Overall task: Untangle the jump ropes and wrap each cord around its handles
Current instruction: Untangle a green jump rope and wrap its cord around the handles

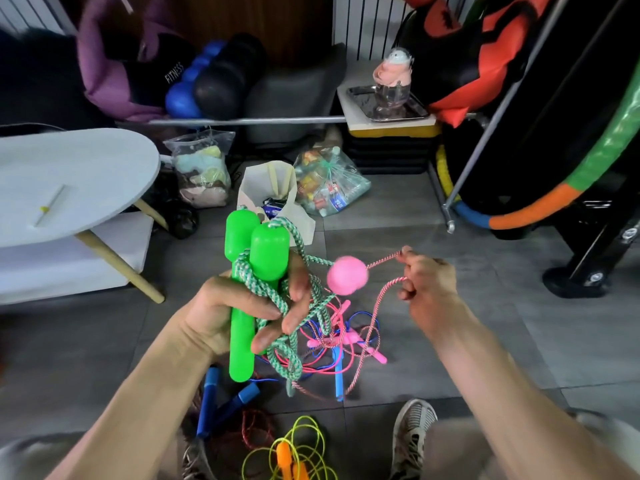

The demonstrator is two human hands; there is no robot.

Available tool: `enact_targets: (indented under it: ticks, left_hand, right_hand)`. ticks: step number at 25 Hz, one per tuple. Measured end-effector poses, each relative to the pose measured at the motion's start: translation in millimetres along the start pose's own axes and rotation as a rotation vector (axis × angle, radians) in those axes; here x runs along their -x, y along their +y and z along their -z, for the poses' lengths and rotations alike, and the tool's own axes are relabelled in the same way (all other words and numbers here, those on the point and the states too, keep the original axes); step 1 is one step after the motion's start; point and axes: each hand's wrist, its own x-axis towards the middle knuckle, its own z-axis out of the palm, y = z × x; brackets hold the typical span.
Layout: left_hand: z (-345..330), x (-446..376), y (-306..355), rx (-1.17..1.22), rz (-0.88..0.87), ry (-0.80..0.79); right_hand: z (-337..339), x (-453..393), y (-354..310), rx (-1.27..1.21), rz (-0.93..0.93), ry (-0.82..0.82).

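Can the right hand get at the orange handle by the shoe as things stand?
Probably not yet: the right hand is pinching the pink-and-white cord, so its grip is taken. The orange handle itself lies uncovered on the floor amid yellow cord.

Orange handle [290, 460] cut by bottom edge; pink handle [347, 275] blurred; green handles' [254, 258] middles hidden by fingers.

left hand [242, 306] grips two green handles [256, 258] with green-white cord [277, 299] | right hand [429, 285] pinches pink-white cord [381, 292] beside pink ball [347, 274] | tangled ropes [332, 341] on floor below
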Motion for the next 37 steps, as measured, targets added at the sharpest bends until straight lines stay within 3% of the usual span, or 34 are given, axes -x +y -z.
enact_targets:
  ticks: [2,5,7,9,13,19,22,25,27,30,32,34,37]
  left_hand:
    - [-2.7,3.6,3.9,-0.099,0.007,0.126]
    - [-8.5,1.9,10.7,-0.301,-0.018,0.653]
    - [-6.0,-1.3,9.7,-0.276,-0.002,0.948]
    - [-4.2,-6.6,6.4,-0.164,0.009,1.085]
    - [-9.0,-12.8,3.4,0.125,-0.066,0.985]
    - [-10.4,-12.3,-6.2,0.268,-0.203,0.758]
    - [-10.4,-12.8,-7.1,0.320,-0.242,0.622]
    - [-6.3,-5.0,4.7,0.354,-0.276,0.435]
    - [-4.8,2.5,21.9,0.201,-0.283,0.563]
    - [-9.7,9.9,42.3,-0.337,-0.108,0.979]
    - [-7.8,13.3,43.2,-0.706,0.026,1.120]
    - [-5.8,17.9,41.0,-1.000,0.109,1.151]
    - [-13.1,25.1,39.5,-1.332,0.155,1.000]
  right_hand:
    - [0.4,-1.0,-0.6,-0.022,0.010,-0.008]
    - [1.3,1.8,-10.1,-0.190,0.046,-0.031]
    - [1.8,5.6,-20.4,-0.373,0.022,-0.101]
    - [3.4,9.7,-31.9,-0.582,-0.022,-0.184]
    - [1.6,25.3,-45.6,-0.750,-0.013,-0.308]
    - [-9.9,52.5,-26.5,-0.523,0.001,-0.709]
    - [-12.6,61.4,-8.4,-0.253,0.059,-0.839]
    - [-12.7,52.5,5.8,0.469,0.499,-0.673]
    - [-8.2,38.1,2.8,0.812,0.692,-0.422]
    - [2.7,13.1,-3.3,0.971,0.741,-0.193]
    - [6.3,0.1,-1.4,1.027,0.737,-0.120]
    - [6.6,-4.5,1.1,1.051,0.672,-0.120]
    - [3.8,3.4,14.5,1.324,0.620,-0.212]
